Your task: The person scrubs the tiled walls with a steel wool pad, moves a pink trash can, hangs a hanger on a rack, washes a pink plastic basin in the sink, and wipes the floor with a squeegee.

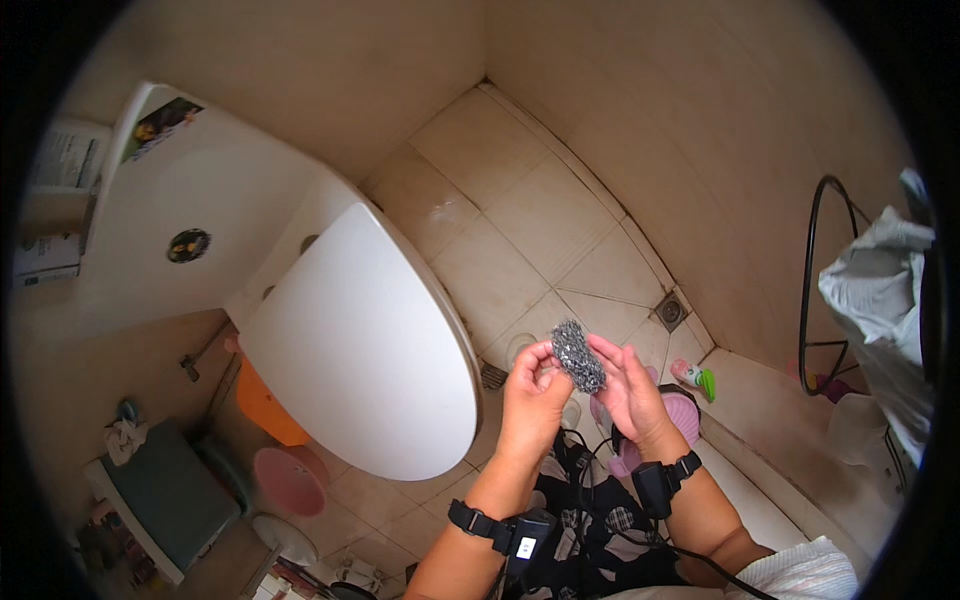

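A grey steel wool scourer [578, 357] is between my two hands, above the tiled floor. My left hand [536, 394] grips its near left side with curled fingers and the thumb tip. At the scourer's right edge, my right hand [628, 397] has its palm turned up and its fingers apart, the fingertips touching or just behind the mesh. Part of that contact is hidden. Each wrist wears a black strap with a small box, and dark cables hang between them.
To the left stands a white toilet with its lid [367, 352] down. A pink basin [291, 482] and an orange object [270, 405] sit beyond it. On the right are a floor drain [671, 311], a green-capped bottle [694, 379], a black metal frame [810, 285] and a plastic bag [877, 277].
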